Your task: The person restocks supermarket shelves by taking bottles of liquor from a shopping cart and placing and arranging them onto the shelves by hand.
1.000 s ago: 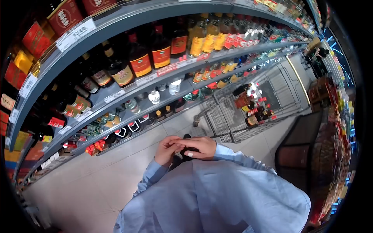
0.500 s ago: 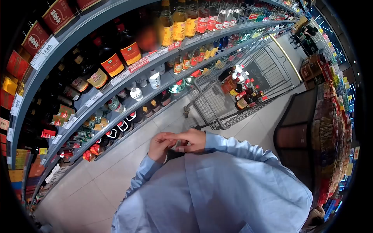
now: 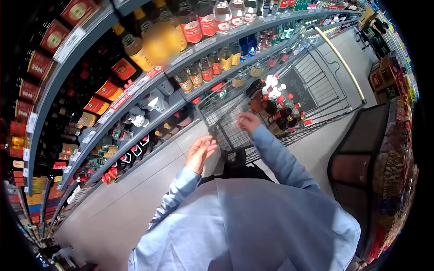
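Observation:
My left hand point(image 3: 200, 152) is raised in front of my body, its fingers loosely bent and holding nothing I can see. Farther forward, my right hand point(image 3: 248, 123) hangs above the near part of a wire shopping cart point(image 3: 233, 142). Its fingers are loosely curled and slightly blurred, with nothing visible in them. Several bottles with red and white caps, among them a dark bottle point(image 3: 283, 123), lie in the cart just beyond my right hand. The two hands are apart from each other.
A curved shelf point(image 3: 169, 108) of bottles with price tags runs along the left. White figure-shaped bottles point(image 3: 138, 118) stand on a lower level. The cart's yellowish handle point(image 3: 341, 65) is at its far end. On the right is a dark display bin point(image 3: 355, 158) beside packaged goods.
My hands were together at my chest and have parted. The right has reached forward over the cart, the left slightly forward. My view has shifted, bringing the shelf's bottles closer.

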Motion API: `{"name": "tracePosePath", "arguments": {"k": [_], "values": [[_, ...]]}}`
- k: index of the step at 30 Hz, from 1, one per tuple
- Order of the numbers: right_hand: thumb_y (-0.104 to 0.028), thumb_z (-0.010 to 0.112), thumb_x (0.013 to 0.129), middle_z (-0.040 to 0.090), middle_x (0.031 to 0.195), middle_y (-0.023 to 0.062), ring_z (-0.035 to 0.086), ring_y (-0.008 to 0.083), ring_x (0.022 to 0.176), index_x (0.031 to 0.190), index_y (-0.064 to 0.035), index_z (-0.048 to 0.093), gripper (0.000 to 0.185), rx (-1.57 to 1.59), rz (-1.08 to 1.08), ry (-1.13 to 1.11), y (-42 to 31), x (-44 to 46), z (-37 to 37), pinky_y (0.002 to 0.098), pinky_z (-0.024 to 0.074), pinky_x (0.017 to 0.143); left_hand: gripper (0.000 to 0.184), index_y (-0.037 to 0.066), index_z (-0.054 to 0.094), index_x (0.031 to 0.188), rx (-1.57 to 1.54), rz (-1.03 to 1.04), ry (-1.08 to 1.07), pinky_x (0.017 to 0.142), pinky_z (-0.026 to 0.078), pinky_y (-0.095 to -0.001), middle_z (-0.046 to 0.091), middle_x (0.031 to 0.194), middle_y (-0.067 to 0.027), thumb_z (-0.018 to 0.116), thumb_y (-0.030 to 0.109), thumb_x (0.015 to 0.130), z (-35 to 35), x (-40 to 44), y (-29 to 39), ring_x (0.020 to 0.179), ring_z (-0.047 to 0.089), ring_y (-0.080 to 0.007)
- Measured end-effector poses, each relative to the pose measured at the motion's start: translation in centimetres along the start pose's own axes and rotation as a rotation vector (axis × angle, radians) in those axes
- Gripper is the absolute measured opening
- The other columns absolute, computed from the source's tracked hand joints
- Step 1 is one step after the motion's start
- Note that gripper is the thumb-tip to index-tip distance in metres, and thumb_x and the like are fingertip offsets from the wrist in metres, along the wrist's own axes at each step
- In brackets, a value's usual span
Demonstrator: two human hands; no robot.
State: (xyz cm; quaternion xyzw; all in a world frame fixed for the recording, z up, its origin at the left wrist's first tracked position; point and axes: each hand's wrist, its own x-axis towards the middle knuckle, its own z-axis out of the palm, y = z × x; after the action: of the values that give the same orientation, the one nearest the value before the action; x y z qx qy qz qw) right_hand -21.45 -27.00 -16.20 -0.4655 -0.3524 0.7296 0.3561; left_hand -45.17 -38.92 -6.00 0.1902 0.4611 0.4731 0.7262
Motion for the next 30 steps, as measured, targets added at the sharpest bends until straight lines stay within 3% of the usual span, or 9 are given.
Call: {"name": "tracePosePath", "arguments": {"k": [2, 4, 7, 10, 15, 19, 20, 23, 30], "values": [[-0.009, 0.062, 0.08, 0.062, 0.084, 0.0087, 0.059, 0.0126, 0.074, 0.109, -0.001, 0.054, 0.031, -0.392, -0.255, 0.295, 3.5, 5.7, -9.4, 0.0238, 0.0476, 0.066, 0.025, 0.007, 0.054, 0.111, 0.021, -0.043, 0.001, 0.08, 0.045, -0.0248, 0.06, 0.102, -0.0064, 0.053, 0.019, 0.089, 1.9, 2.3, -2.1, 0.093, 0.058, -0.0147], [-0.01, 0.067, 0.075, 0.061, 0.091, 0.0106, 0.059, 0.0165, 0.079, 0.114, 0.0016, 0.049, 0.045, -0.243, -0.339, 0.516, 4.1, 8.4, -13.7, 0.0264, 0.048, 0.072, 0.023, 0.007, 0.054, 0.108, 0.005, -0.107, 0.041, 0.081, 0.046, -0.027, 0.061, 0.098, -0.0059, 0.053, 0.018, 0.089, 3.5, 4.6, -3.9, 0.09, 0.06, -0.0157], [-0.013, 0.071, 0.071, 0.059, 0.099, 0.0121, 0.058, 0.0193, 0.089, 0.12, 0.0032, 0.044, 0.058, -0.496, -0.135, 0.749, 4.6, 11.2, -17.2, 0.0291, 0.0471, 0.079, 0.022, 0.007, 0.054, 0.108, 0.014, -0.154, 0.072, 0.079, 0.046, -0.0271, 0.061, 0.097, -0.0056, 0.052, 0.016, 0.088, 6.0, 7.0, -5.6, 0.089, 0.059, -0.0151], [-0.018, 0.075, 0.068, 0.058, 0.105, 0.0139, 0.056, 0.0199, 0.096, 0.125, 0.0017, 0.04, 0.069, -0.448, -0.23, 0.71, 4.9, 13.3, -17.3, 0.0298, 0.0458, 0.082, 0.024, 0.007, 0.054, 0.11, 0.012, -0.188, 0.06, 0.081, 0.045, -0.0284, 0.061, 0.099, -0.0046, 0.052, 0.017, 0.088, 7.3, 8.5, -6.5, 0.091, 0.059, -0.015], [-0.018, 0.078, 0.064, 0.06, 0.105, 0.0074, 0.058, 0.0172, 0.094, 0.117, -0.0047, 0.05, 0.061, -0.542, -0.161, 0.694, 6.8, 16.1, -18.8, 0.0295, 0.0449, 0.085, 0.026, 0.007, 0.053, 0.11, 0.028, -0.218, 0.167, 0.083, 0.044, -0.0303, 0.061, 0.099, -0.0047, 0.054, 0.019, 0.088, 7.4, 9.4, -7.8, 0.091, 0.059, -0.0165], [-0.003, 0.077, 0.065, 0.061, 0.094, 0.0009, 0.057, 0.0109, 0.084, 0.102, -0.008, 0.058, 0.041, -0.193, -0.22, 0.606, 8.9, 18.2, -20.0, 0.0261, 0.047, 0.078, 0.026, 0.007, 0.053, 0.111, 0.011, -0.187, 0.207, 0.084, 0.044, -0.0301, 0.061, 0.096, -0.0049, 0.054, 0.02, 0.088, 6.2, 9.6, -9.3, 0.094, 0.058, -0.0173], [0.003, 0.075, 0.065, 0.06, 0.093, 0.0003, 0.056, 0.0108, 0.085, 0.101, -0.0086, 0.059, 0.041, -0.126, -0.352, 0.591, 10.8, 19.2, -20.5, 0.0251, 0.0466, 0.078, 0.025, 0.007, 0.054, 0.11, 0.015, -0.174, 0.217, 0.084, 0.044, -0.0296, 0.061, 0.097, -0.0052, 0.054, 0.02, 0.088, 6.0, 9.6, -9.4, 0.095, 0.058, -0.0172], [0.009, 0.072, 0.065, 0.06, 0.095, 0.0018, 0.057, 0.0124, 0.086, 0.099, -0.005, 0.06, 0.039, -0.008, -0.362, 0.557, 10.1, 19.0, -20.0, 0.0263, 0.0479, 0.079, 0.023, 0.006, 0.056, 0.107, 0.082, -0.256, 0.284, 0.084, 0.044, -0.0284, 0.06, 0.098, -0.0051, 0.054, 0.019, 0.088, 5.5, 10.3, -9.9, 0.096, 0.057, -0.0162], [0.006, 0.073, 0.066, 0.064, 0.089, 0.0039, 0.059, 0.0131, 0.083, 0.088, -0.0031, 0.062, 0.026, -0.221, -0.293, 0.553, 9.8, 18.8, -21.5, 0.0264, 0.0468, 0.08, 0.021, 0.007, 0.057, 0.105, 0.071, -0.298, 0.334, 0.082, 0.044, -0.0265, 0.06, 0.096, -0.0028, 0.056, 0.014, 0.086, 5.3, 13.2, -10.8, 0.093, 0.057, -0.0144]]}}
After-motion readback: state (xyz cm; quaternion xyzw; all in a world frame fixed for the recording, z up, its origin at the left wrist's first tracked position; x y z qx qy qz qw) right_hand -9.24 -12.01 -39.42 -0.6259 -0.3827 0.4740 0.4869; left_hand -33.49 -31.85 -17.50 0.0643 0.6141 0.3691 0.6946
